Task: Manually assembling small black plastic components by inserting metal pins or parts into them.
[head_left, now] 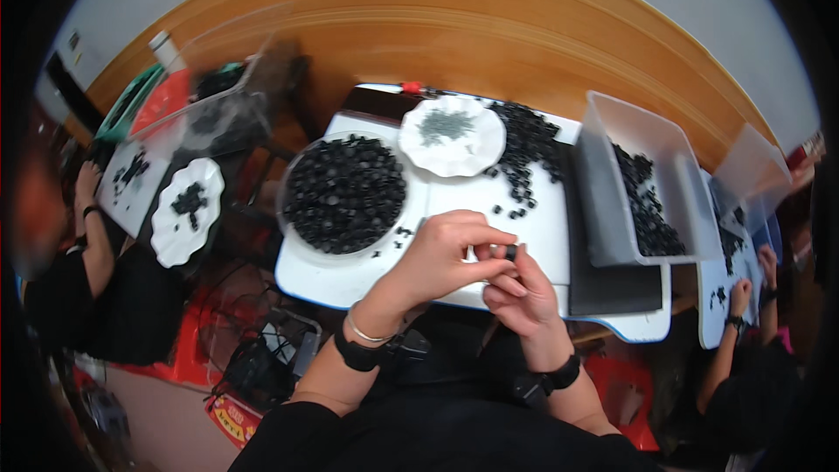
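Above the near part of the white table [319, 284], my two hands meet at the fingertips. A small black cylindrical piece [510, 252] sits between the fingertips of my right hand [526, 295]. My left hand [441, 253] has thumb and forefinger brought together right beside that piece; whatever they pinch is too small to make out. To the left stands a round clear tub [285, 210] full of small black pieces. Beyond my hands, a white scalloped plate [428, 162] carries a heap of tiny greyish-green parts.
Loose black parts [529, 140] are spread behind the plate. A translucent bin [612, 218] with black parts stands right, by a dark mat [616, 288]. Co-workers' hands [90, 179] show left and right [741, 295]. Another scalloped plate [170, 236] lies left; a red stool [625, 393] is below.
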The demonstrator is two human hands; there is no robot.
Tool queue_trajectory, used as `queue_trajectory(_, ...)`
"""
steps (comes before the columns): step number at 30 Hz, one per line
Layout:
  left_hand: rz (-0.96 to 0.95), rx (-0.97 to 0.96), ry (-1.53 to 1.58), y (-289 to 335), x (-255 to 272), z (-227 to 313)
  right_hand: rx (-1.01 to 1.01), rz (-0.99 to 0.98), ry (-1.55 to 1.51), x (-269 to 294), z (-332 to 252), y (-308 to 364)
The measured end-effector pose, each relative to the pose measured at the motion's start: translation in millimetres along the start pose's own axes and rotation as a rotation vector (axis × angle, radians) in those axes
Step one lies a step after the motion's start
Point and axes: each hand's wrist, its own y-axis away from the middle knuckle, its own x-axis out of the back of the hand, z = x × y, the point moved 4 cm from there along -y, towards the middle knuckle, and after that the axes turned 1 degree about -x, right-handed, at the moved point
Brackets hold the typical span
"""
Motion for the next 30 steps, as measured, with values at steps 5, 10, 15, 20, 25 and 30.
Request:
queue_trajectory(5, -0.031, -0.035, -0.018, 3.5, 6.2, 1.5, -0.062, -0.039, 0.049, -3.7, 1.5, 0.4)
queue_trajectory(10, -0.009, -0.054, -0.083, 13.5, 14.1, 4.7, -0.026, -0.076, 0.212, -11.0, 8.5, -5.6)
queue_trajectory(15, 0.018, -0.008, -0.129, 23.6, 30.9, 0.0, -0.115, -0.109, 0.200, -11.5, 16.7, -7.8)
queue_trajectory(20, 0.295, 0.239, -0.357, 54.7, 96.3, -27.0, 0.175, 0.180, 0.674, 9.9, -17.9, -12.9)
queue_trajectory(25, 0.491, 0.463, -0.863, 107.6, 158.7, -60.5, 0.345, 0.361, 0.864, 49.0, -44.9, -16.4)
queue_trajectory(30, 0.469, 0.553, -0.849, 125.7, 172.3, -89.4, 0.432, 0.469, 0.953, 75.6, -50.9, -20.1)
